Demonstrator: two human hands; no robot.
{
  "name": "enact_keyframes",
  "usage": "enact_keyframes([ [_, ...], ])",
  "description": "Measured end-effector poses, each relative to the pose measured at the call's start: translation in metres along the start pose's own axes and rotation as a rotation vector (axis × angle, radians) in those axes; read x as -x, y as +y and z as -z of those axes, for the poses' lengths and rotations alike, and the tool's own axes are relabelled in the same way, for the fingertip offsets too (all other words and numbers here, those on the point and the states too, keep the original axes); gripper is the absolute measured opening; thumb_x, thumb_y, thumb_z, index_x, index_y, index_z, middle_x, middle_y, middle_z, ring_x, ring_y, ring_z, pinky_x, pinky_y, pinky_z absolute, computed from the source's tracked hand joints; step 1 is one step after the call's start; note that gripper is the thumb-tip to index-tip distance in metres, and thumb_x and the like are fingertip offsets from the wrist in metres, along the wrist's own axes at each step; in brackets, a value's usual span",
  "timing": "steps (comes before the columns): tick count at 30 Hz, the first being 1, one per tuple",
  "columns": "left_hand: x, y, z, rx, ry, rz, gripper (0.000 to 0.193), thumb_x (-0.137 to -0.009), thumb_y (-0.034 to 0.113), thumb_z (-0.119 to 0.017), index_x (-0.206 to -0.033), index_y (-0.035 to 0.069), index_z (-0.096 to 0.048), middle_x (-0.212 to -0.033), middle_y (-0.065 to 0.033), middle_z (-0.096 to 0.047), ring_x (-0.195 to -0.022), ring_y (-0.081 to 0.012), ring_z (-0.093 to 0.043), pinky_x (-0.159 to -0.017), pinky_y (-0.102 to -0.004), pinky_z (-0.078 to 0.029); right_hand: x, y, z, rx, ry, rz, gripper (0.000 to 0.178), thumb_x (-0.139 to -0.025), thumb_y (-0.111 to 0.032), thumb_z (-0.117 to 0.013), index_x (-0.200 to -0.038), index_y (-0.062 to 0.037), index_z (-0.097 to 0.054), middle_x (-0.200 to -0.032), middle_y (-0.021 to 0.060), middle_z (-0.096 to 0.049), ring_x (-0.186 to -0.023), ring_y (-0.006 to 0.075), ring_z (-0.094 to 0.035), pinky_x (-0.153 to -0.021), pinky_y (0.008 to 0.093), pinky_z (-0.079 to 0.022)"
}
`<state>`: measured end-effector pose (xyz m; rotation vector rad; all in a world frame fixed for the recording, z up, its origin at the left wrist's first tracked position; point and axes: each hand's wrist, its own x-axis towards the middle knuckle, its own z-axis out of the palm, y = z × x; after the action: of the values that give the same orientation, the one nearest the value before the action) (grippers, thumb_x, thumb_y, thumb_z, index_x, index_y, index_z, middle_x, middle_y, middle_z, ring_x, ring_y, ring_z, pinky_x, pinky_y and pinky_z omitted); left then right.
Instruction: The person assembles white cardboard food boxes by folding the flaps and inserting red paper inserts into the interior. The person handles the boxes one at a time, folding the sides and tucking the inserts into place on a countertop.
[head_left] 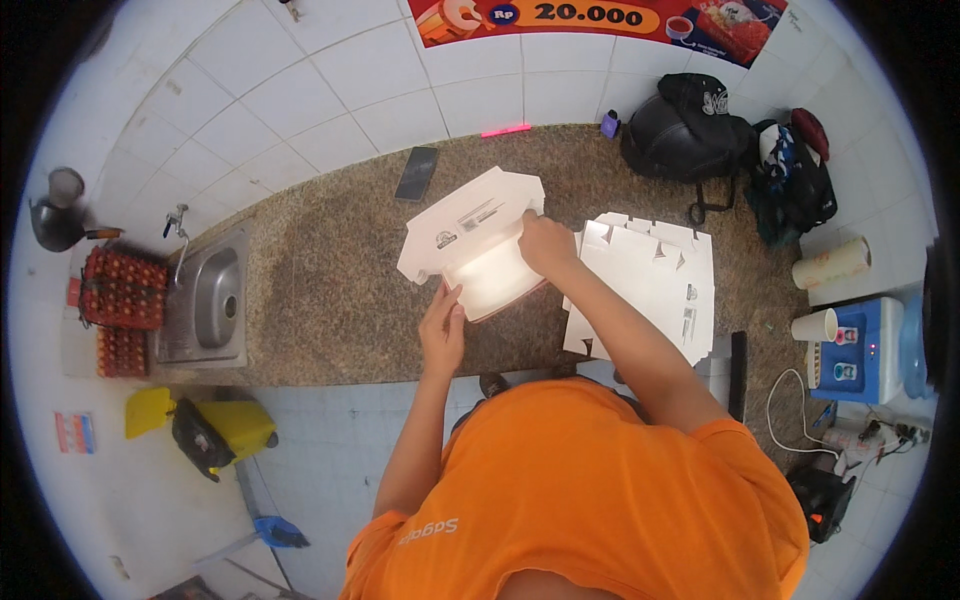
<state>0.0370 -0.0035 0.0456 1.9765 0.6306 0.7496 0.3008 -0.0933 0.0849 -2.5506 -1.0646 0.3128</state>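
A white cardboard food box [490, 278], partly folded, tilts above the granite counter in front of me. Its lid panel stands up on the far side, with small dark print on it. My left hand [442, 328] grips the near left corner, thumb and fingertips at the edge. At the box's right end, my right hand [547, 246] is closed on the fold where lid and side meet; some of its fingertips are hidden. Just right of the box, under my right forearm, lies a stack of flat white box blanks [640, 275] with cut tabs and slots.
A dark phone [416, 173] lies on the granite counter [330, 270] behind the box. At left are a steel sink [215, 298] and stacked egg trays [124, 290]. Black bags [675, 135] sit at the back right, near a blue-and-white water dispenser [858, 350] with a loose cable.
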Motion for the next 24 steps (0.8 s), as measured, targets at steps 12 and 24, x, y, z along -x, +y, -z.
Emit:
enact_keyframes([
  [12,0.001,0.013,-0.009,-0.14,0.138,-0.029,0.042,-0.1,0.015,-0.07,-0.139,0.002,-0.066,-0.146,-0.0293,-0.06,-0.139,-0.0462,-0.056,-0.115,-0.0506,-0.045,0.134,0.088,0.054,-0.117,-0.14,0.143,0.068,-0.09,-0.048,-0.081,-0.142,-0.0101,-0.06,-0.14,0.0204,-0.061,-0.125,0.0392,-0.061,-0.104,0.0554,-0.05],
  [24,-0.004,0.154,-0.131,0.131,-0.766,-0.473,0.026,-0.093,0.019,-0.078,-0.111,0.002,-0.071,-0.113,-0.0183,-0.072,-0.104,-0.0433,-0.07,-0.09,-0.0493,-0.056,0.193,0.2,0.066,-0.233,-0.405,0.218,0.032,-0.077,-0.024,-0.091,-0.107,-0.0178,-0.083,-0.145,0.0096,-0.062,-0.139,0.0338,-0.051,-0.119,0.0563,-0.035],
])
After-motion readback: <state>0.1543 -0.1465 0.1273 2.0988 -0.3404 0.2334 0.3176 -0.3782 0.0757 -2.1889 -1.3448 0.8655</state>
